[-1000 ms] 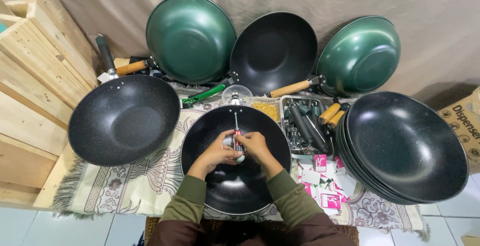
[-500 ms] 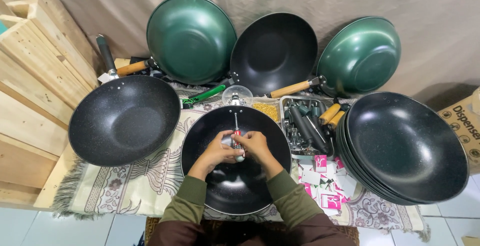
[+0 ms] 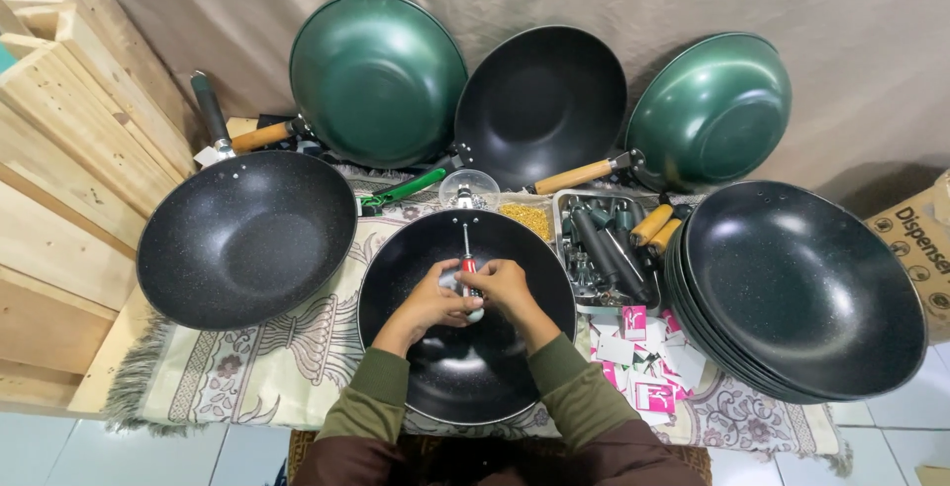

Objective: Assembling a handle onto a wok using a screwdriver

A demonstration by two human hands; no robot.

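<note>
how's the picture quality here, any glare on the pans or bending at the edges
Head view: even, soft light; broad pale glare on the stacked black woks at right and on the green wok leaning at the back. Wide-angle bending curves the wooden boards at left. Focus is sharp throughout; both hands, left and right, and the screwdriver show no blur.

Two green woks point(image 3: 378, 78) point(image 3: 711, 110) lean at eleven and one o'clock, a black one point(image 3: 540, 102) between; stacked black woks point(image 3: 804, 288) at three, wooden boards point(image 3: 69, 149) at nine.
</note>
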